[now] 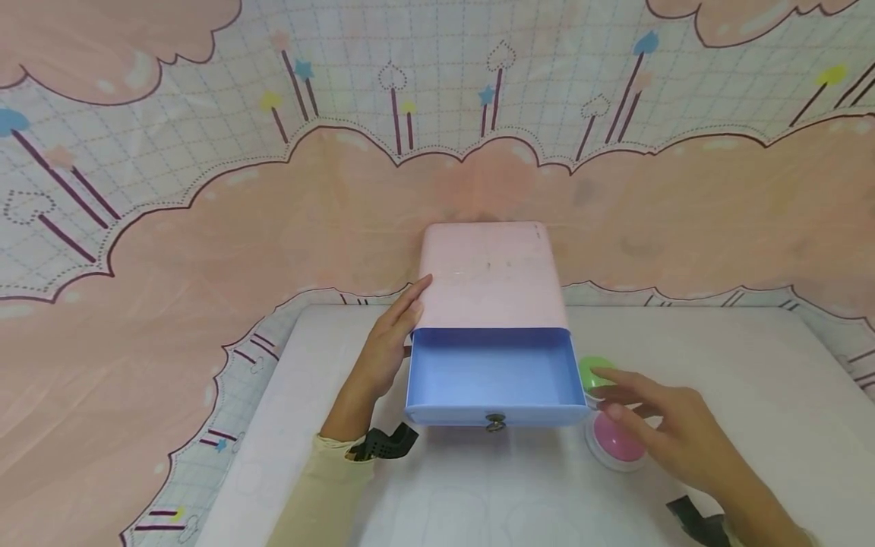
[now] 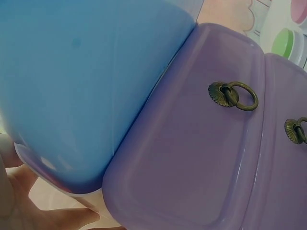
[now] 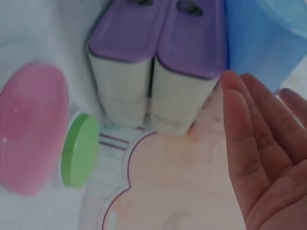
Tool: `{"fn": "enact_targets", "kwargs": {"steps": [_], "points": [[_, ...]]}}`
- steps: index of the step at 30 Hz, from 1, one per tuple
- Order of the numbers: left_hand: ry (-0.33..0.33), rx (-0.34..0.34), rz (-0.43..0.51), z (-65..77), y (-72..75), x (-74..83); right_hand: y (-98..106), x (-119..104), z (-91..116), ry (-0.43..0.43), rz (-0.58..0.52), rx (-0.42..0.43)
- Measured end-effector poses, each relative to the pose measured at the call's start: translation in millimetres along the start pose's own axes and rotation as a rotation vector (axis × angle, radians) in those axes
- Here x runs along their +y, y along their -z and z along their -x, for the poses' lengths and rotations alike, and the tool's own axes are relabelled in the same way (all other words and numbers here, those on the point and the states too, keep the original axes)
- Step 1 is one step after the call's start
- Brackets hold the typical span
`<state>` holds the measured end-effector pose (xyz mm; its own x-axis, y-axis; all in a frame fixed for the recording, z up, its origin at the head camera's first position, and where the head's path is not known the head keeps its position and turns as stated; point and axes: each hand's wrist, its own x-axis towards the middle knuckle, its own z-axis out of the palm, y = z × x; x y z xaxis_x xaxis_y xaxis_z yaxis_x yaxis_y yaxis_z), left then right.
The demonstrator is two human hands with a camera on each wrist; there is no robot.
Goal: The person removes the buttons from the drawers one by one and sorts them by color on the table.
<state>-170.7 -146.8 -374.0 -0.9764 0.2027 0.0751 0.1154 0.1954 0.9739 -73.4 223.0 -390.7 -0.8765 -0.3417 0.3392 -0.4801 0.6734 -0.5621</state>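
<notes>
Left hand (image 1: 384, 342) braced along the left side of a pink cabinet (image 1: 488, 277), fingers fairly straight, not clenched. Cabinet mid-table, blue drawer (image 1: 451, 415) out: likely light, stiff, slick plastic; take the ring pull (image 1: 495, 427) or front lip. Right hand (image 1: 673, 425) loose-fingered, holding nothing, near drawer's right edge, green jar (image 1: 593, 368) and pink jar (image 1: 618, 441).

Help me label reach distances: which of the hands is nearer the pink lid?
Right. The right hand is beside the pink lid, partly overlapping it in the head view; the left hand rests against the left side of the drawer cabinet, away from the lid.
</notes>
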Motion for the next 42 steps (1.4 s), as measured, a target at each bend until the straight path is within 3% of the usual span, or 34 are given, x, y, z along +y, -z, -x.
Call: {"fn": "enact_targets", "kwargs": {"steps": [5, 16, 30, 42], "points": [[0.012, 0.008, 0.008, -0.7, 0.3, -1.3, -4.3, -5.9, -2.1, 0.151, -0.073, 0.030], [0.010, 0.010, -0.006, -2.2, 0.5, 0.5, -12.9, -10.4, -7.8, 0.293, -0.116, 0.141], [0.014, 0.006, 0.002, -2.5, 0.2, -0.3, -17.1, -13.3, -10.6, 0.237, -0.134, 0.181], [0.021, 0.011, -0.002, -1.8, -0.4, 0.1, -14.3, -17.2, -15.7, 0.076, -0.158, 0.120]]}}
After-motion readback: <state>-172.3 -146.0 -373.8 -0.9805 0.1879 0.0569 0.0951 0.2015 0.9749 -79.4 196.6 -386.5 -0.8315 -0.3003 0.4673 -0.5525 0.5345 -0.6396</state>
